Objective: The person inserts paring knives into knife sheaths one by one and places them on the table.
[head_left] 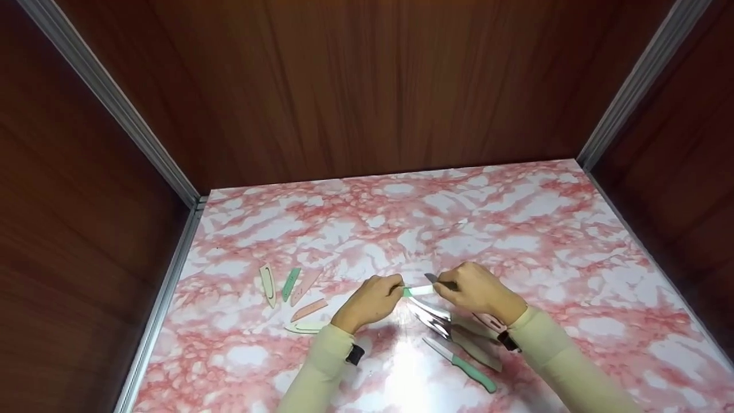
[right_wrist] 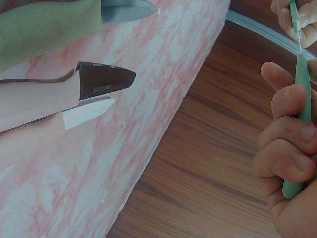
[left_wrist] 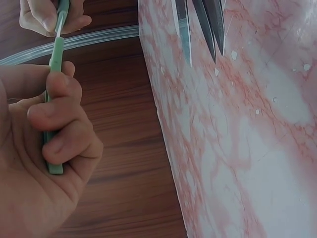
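In the left wrist view my left hand (left_wrist: 62, 116) curls its fingers round a slim green blade sheath (left_wrist: 56, 57). My right hand (right_wrist: 292, 144) grips the green handle of a small knife (right_wrist: 303, 74). The knife's pale blade (head_left: 422, 290) bridges the gap between both hands, its tip end meeting the mouth of the sheath; how far inside it reaches I cannot tell. Below the hands, another green-handled knife (head_left: 473, 374) lies on the table, beside knives with a beige handle (head_left: 479, 351) and a pink handle (head_left: 488, 322), partly hidden by my right arm.
Left of my hands lie loose sheaths: a cream one (head_left: 268, 285), a green one (head_left: 291, 284), a long pink one (head_left: 305, 285), a short pink one (head_left: 308, 310) and another cream one (head_left: 303, 328). Dark wooden panels (head_left: 367, 86) enclose the marbled table (head_left: 355, 229).
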Motion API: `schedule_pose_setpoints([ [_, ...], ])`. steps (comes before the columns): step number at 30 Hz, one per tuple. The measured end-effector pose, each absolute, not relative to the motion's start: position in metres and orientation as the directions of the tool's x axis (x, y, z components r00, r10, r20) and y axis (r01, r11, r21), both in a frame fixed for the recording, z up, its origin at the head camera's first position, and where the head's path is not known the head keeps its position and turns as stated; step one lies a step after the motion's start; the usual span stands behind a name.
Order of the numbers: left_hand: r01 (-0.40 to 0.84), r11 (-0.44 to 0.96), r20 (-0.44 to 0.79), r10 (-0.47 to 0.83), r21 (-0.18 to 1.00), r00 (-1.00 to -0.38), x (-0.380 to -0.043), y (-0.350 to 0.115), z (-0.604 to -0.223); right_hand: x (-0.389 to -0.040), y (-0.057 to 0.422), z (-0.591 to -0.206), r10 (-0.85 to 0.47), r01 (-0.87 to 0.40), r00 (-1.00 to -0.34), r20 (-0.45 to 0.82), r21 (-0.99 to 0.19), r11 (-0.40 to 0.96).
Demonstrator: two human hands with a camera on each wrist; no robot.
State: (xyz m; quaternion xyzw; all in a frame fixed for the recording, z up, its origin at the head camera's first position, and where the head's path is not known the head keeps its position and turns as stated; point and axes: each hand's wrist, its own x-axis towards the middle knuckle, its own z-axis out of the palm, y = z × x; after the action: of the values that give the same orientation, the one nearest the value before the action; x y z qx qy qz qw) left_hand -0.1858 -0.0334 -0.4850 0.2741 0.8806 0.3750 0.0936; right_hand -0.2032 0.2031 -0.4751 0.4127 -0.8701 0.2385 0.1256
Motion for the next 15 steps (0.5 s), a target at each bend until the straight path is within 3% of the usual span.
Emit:
schedule_pose_setpoints([
  [15, 0.428, 0.578, 0.058, 0.548, 0.695, -0.834, -0.1845, -0.0309, -0.4795, -0.2002, 0.1978, -0.4730, -0.657, -0.770, -0.638, 0.401, -0.332, 0.545],
])
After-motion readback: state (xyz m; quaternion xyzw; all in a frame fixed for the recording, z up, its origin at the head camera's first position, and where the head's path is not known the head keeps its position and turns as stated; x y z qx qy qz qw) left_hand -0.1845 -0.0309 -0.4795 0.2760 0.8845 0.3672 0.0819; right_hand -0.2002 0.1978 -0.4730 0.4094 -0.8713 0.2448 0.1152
